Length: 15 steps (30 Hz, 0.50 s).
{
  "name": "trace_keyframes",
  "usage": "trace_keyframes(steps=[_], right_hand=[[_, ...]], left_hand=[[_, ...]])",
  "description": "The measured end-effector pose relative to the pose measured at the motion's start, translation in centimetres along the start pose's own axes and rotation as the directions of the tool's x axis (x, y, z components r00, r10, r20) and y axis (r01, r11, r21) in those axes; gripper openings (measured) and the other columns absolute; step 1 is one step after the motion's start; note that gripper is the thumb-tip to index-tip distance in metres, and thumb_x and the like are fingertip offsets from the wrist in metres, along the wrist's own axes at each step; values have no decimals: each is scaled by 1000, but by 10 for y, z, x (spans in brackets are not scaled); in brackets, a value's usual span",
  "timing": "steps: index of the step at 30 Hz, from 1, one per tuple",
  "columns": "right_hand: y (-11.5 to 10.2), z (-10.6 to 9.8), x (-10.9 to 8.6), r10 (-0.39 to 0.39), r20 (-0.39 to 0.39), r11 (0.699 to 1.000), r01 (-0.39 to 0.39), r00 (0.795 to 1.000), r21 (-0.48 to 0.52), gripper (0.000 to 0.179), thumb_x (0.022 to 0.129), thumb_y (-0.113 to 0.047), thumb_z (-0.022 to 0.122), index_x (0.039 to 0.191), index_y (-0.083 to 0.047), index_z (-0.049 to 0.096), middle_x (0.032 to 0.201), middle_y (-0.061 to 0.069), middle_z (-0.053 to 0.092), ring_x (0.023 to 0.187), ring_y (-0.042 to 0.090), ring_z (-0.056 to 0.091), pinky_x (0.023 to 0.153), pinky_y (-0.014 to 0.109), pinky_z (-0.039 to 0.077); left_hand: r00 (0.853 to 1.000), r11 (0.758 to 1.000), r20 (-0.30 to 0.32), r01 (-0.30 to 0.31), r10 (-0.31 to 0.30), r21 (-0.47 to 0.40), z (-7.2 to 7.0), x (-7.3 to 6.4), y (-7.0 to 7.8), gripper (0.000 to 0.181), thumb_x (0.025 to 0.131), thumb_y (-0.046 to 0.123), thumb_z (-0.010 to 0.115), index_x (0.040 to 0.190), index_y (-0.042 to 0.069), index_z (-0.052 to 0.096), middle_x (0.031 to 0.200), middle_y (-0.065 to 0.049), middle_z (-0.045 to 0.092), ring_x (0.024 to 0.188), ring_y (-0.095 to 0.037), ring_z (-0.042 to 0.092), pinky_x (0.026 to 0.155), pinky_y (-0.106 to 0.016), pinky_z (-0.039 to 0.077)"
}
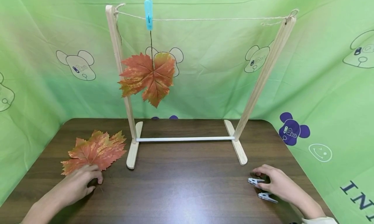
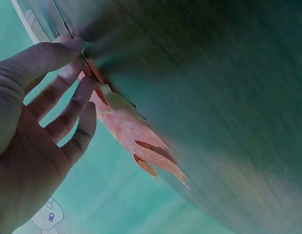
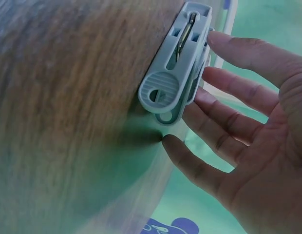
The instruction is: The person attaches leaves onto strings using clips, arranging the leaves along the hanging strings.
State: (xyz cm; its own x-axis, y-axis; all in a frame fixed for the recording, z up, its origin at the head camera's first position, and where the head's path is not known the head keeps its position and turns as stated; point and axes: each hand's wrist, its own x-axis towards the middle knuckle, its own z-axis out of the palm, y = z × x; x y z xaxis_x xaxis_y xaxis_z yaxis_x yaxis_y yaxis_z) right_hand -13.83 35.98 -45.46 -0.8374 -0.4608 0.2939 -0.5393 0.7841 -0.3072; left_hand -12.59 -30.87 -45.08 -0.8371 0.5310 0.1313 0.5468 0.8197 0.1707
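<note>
On the left of the table lies an orange-red maple leaf (image 1: 97, 149); more than one may be stacked there. My left hand (image 1: 77, 181) is at its near edge, thumb and index finger apart beside the thin stem (image 2: 90, 68). At the right, my right hand (image 1: 277, 181) reaches around a pale grey-blue clothespin (image 1: 255, 181), thumb on one side and fingers on the other, without a visible pinch. A second such clothespin (image 1: 267, 197) lies just nearer. In the right wrist view, one clothespin (image 3: 178, 58) sits close to the thumb tip.
A wooden frame (image 1: 263, 78) stands at the back, with a string (image 1: 204, 19) between its posts and a white bar (image 1: 187, 139) low down. A blue clothespin (image 1: 148, 13) holds a hanging maple leaf (image 1: 152, 76) near the left post. A green printed cloth (image 1: 204, 87) surrounds the table.
</note>
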Motion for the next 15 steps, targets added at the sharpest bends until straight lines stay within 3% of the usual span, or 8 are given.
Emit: trace_keyframes(steps=[15], right_hand=[[-4, 2, 3, 14, 16, 1000, -15, 1000, 13, 34, 68, -3, 92, 95, -12, 73, 84, -18, 57, 77, -7, 49, 64, 26, 47]], left_hand=[[1000, 1000, 26, 1, -1, -14, -1, 0, 0, 49, 67, 1, 94, 77, 34, 59, 92, 18, 54, 82, -6, 52, 62, -29, 48]])
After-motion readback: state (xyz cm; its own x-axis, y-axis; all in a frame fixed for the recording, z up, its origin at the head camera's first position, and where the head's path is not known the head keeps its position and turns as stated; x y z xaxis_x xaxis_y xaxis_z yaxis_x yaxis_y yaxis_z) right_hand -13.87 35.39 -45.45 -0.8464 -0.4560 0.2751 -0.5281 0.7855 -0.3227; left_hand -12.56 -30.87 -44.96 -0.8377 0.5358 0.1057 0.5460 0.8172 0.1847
